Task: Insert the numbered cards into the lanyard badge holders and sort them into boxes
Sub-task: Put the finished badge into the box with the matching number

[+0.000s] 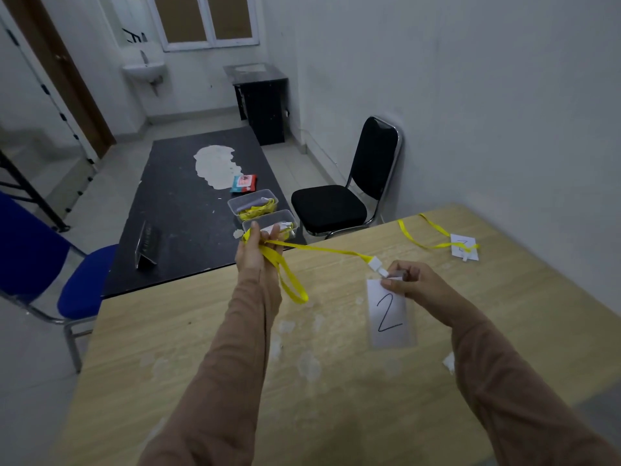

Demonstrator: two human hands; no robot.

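Badge holder (391, 317) with the card marked 2 lies flat on the wooden table (235, 348), toward your right. The card looks fully seated in the sleeve, so I judge the inserting step for this one done. Your right hand (408, 280) has thumb and fingers curled in a pinch on its top edge, just by the white clip (376, 265) that joins it to the yellow lanyard (322, 252). The strap runs from the clip, lifted off the wood, to your left hand (255, 255), which is raised over the table's far edge. There the strap is gathered around the fingers and, as far as I can tell, held under the thumb, with a loop hanging down past the wrist. To me that reads as coiling the strap ready for boxing.

Farther out, a second badge (465, 250) with its own yellow strap lies near the far right of the same table. It is not yet boxed, and its numeral is too small to read surely.

Beyond your left hand, on the black table (188, 203), stand the nearer box (268, 215) and the far box (235, 203), close together. Both show yellow straps inside, so some badges appear already sorted.

What seems left is to finish gathering this strap, drop badge 2 into its box, then deal with the second badge. I cannot tell which box takes which number.
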